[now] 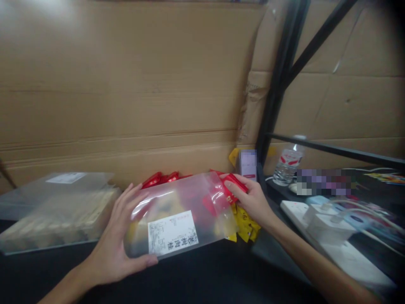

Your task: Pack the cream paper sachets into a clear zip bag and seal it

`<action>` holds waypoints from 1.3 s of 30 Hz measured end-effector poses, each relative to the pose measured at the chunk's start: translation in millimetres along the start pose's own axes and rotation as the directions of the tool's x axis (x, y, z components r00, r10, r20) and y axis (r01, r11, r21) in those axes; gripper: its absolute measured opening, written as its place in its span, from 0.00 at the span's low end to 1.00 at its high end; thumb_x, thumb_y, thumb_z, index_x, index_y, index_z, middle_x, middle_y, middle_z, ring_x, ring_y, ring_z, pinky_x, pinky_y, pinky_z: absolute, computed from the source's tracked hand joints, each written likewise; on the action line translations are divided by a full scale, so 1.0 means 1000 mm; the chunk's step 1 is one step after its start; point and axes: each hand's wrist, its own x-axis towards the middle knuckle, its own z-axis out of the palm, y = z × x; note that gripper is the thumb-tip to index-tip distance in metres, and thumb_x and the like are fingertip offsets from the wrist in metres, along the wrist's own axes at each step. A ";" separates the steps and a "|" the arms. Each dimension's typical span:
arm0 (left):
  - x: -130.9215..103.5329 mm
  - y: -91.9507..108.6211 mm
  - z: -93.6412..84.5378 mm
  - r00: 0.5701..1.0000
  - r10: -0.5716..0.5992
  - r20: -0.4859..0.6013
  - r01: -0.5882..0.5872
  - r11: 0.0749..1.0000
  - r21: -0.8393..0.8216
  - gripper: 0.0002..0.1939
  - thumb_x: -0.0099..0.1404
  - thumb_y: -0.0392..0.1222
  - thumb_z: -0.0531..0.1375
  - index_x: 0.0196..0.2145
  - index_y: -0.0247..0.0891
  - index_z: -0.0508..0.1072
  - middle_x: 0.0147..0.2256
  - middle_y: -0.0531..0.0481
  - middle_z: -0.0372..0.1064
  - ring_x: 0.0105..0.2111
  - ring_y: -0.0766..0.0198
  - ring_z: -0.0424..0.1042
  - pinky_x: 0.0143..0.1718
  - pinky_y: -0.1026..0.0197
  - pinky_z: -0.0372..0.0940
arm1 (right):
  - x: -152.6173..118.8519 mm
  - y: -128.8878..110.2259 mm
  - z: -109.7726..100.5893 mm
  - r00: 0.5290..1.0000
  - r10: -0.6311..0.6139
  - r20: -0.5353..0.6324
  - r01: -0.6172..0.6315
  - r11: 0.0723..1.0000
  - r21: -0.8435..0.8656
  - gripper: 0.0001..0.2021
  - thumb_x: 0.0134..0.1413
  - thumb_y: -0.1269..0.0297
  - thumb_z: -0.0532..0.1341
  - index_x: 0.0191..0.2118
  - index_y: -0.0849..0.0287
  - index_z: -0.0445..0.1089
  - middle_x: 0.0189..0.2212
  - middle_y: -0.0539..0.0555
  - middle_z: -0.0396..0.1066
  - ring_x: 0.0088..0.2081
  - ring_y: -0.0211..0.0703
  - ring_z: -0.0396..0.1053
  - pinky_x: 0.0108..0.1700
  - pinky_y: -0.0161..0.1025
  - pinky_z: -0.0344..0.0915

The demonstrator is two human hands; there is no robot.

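A frosted plastic bag (202, 228) with a white printed label (173, 232) lies across the middle, its mouth toward the right. My left hand (117, 236) grips its left end, thumb along the lower edge and fingers over the top. In my right hand (249, 196) is a red packet (236, 185), pinched at the bag's mouth and partly inside it. Something yellowish shows dimly through the bag's left part. Behind the bag lie several red packets (153, 179), partly hidden by it. Yellow packets (247, 226) lie beneath my right hand.
At left a clear plastic bag or sheet (57, 190) covers a row of pale packs (63, 228). To the right stand a water bottle (287, 162), a power strip (344, 257) with plugs and cables, and a black metal frame (278, 93). Cardboard (126, 84) walls the back.
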 end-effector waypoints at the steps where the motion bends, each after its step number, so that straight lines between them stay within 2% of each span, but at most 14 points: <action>1: -0.001 -0.001 0.004 0.997 -0.055 -0.045 0.054 0.998 -0.019 0.55 0.51 0.60 0.71 0.69 0.50 0.49 0.70 0.41 0.44 0.70 0.35 0.43 0.67 0.24 0.45 | 0.000 -0.001 0.001 1.000 -0.001 0.013 0.001 1.000 -0.016 0.17 0.61 0.51 0.66 0.46 0.61 0.75 0.34 0.54 0.74 0.30 0.35 0.68 0.30 0.29 0.64; 4: -0.001 -0.002 0.017 0.933 -0.327 -0.147 0.291 0.930 -0.225 0.50 0.57 0.55 0.69 0.69 0.50 0.48 0.69 0.41 0.46 0.69 0.40 0.50 0.67 0.29 0.49 | -0.002 -0.001 0.002 0.997 0.029 0.074 -0.029 1.000 -0.012 0.18 0.62 0.50 0.63 0.41 0.62 0.73 0.23 0.49 0.66 0.19 0.31 0.57 0.20 0.28 0.52; 7: 0.002 -0.002 0.024 0.830 -0.556 -0.042 0.463 0.730 -0.502 0.47 0.60 0.56 0.66 0.69 0.46 0.46 0.66 0.35 0.53 0.64 0.41 0.60 0.64 0.31 0.57 | -0.003 0.001 -0.002 0.990 0.059 0.126 -0.066 0.996 0.054 0.16 0.62 0.51 0.63 0.39 0.62 0.71 0.21 0.47 0.63 0.19 0.30 0.54 0.20 0.28 0.49; 10: 0.006 0.001 0.023 0.781 -0.610 0.133 0.553 0.576 -0.601 0.46 0.63 0.58 0.64 0.68 0.45 0.43 0.62 0.32 0.61 0.58 0.41 0.69 0.60 0.30 0.62 | -0.005 0.001 -0.005 0.985 0.089 0.146 -0.110 0.984 0.140 0.13 0.60 0.55 0.64 0.42 0.60 0.73 0.22 0.47 0.62 0.21 0.31 0.55 0.21 0.27 0.51; 13: 0.009 0.005 0.019 0.759 -0.616 0.210 0.593 0.523 -0.612 0.46 0.63 0.59 0.63 0.68 0.44 0.42 0.59 0.31 0.65 0.55 0.40 0.72 0.56 0.31 0.67 | -0.009 -0.009 -0.003 0.976 0.091 0.200 -0.121 0.983 0.141 0.16 0.59 0.55 0.65 0.48 0.59 0.72 0.26 0.49 0.68 0.23 0.33 0.61 0.25 0.28 0.58; 15: 0.010 0.006 0.017 0.755 -0.627 0.194 0.593 0.524 -0.612 0.45 0.63 0.59 0.63 0.67 0.44 0.43 0.58 0.31 0.66 0.54 0.40 0.73 0.55 0.32 0.68 | -0.010 -0.016 0.002 0.974 0.069 0.215 -0.097 0.988 0.123 0.22 0.58 0.55 0.66 0.55 0.56 0.68 0.34 0.52 0.73 0.31 0.39 0.71 0.33 0.32 0.67; 17: 0.011 0.005 0.017 0.766 -0.630 0.131 0.557 0.548 -0.624 0.45 0.63 0.57 0.64 0.67 0.44 0.44 0.59 0.32 0.65 0.55 0.41 0.72 0.56 0.33 0.67 | -0.010 -0.020 0.004 0.983 0.049 0.176 -0.061 0.996 0.065 0.28 0.54 0.56 0.70 0.58 0.54 0.64 0.40 0.55 0.76 0.38 0.45 0.75 0.39 0.38 0.71; 19: 0.012 0.004 0.016 0.779 -0.624 0.057 0.505 0.572 -0.646 0.46 0.61 0.54 0.66 0.66 0.45 0.44 0.61 0.33 0.63 0.58 0.41 0.70 0.59 0.32 0.65 | -0.009 -0.017 0.003 0.996 0.013 0.090 -0.008 0.998 -0.061 0.28 0.48 0.56 0.74 0.54 0.54 0.67 0.40 0.55 0.76 0.39 0.46 0.75 0.38 0.38 0.71; 21: 0.012 0.005 0.016 0.782 -0.624 0.006 0.468 0.580 -0.667 0.49 0.59 0.52 0.68 0.67 0.46 0.44 0.62 0.34 0.61 0.59 0.40 0.68 0.60 0.31 0.63 | -0.009 -0.012 0.001 0.997 -0.069 0.029 0.074 0.976 -0.205 0.23 0.44 0.56 0.76 0.45 0.56 0.73 0.38 0.54 0.77 0.36 0.45 0.74 0.37 0.38 0.69; 23: 0.013 0.006 0.015 0.779 -0.628 0.011 0.467 0.568 -0.678 0.48 0.58 0.52 0.69 0.67 0.46 0.46 0.64 0.35 0.59 0.61 0.40 0.66 0.62 0.31 0.60 | -0.009 -0.008 -0.001 0.981 -0.191 0.038 0.194 0.934 -0.300 0.16 0.46 0.56 0.76 0.40 0.56 0.77 0.37 0.53 0.77 0.37 0.44 0.73 0.40 0.41 0.70; 27: 0.014 0.011 0.014 0.772 -0.631 0.082 0.509 0.535 -0.674 0.42 0.59 0.53 0.68 0.64 0.43 0.54 0.64 0.38 0.60 0.63 0.41 0.63 0.65 0.33 0.58 | -0.013 -0.011 0.002 0.918 -0.376 0.122 0.395 0.851 -0.347 0.12 0.49 0.61 0.75 0.41 0.50 0.80 0.37 0.51 0.78 0.40 0.44 0.74 0.45 0.44 0.69; 32: 0.014 0.013 0.015 0.771 -0.619 0.151 0.549 0.525 -0.651 0.38 0.59 0.55 0.67 0.62 0.40 0.59 0.60 0.37 0.67 0.58 0.41 0.70 0.60 0.34 0.64 | -0.021 -0.018 0.013 0.843 -0.481 0.241 0.538 0.769 -0.344 0.01 0.55 0.65 0.71 0.34 0.51 0.81 0.31 0.50 0.79 0.33 0.44 0.75 0.40 0.46 0.71; 35: 0.014 0.015 0.015 0.778 -0.601 0.184 0.549 0.507 -0.664 0.37 0.60 0.55 0.66 0.62 0.41 0.58 0.60 0.37 0.67 0.57 0.41 0.71 0.58 0.35 0.68 | -0.028 -0.023 0.018 0.791 -0.553 0.262 0.611 0.699 -0.372 0.09 0.62 0.70 0.65 0.34 0.50 0.82 0.30 0.50 0.79 0.31 0.45 0.76 0.37 0.45 0.73; 39: 0.013 0.014 0.015 0.808 -0.569 0.151 0.509 0.545 -0.666 0.38 0.62 0.55 0.64 0.64 0.43 0.56 0.61 0.37 0.66 0.58 0.41 0.70 0.57 0.36 0.68 | -0.035 -0.026 0.022 0.696 -0.646 0.312 0.717 0.606 -0.346 0.14 0.59 0.75 0.65 0.43 0.46 0.81 0.33 0.50 0.79 0.35 0.47 0.79 0.40 0.46 0.77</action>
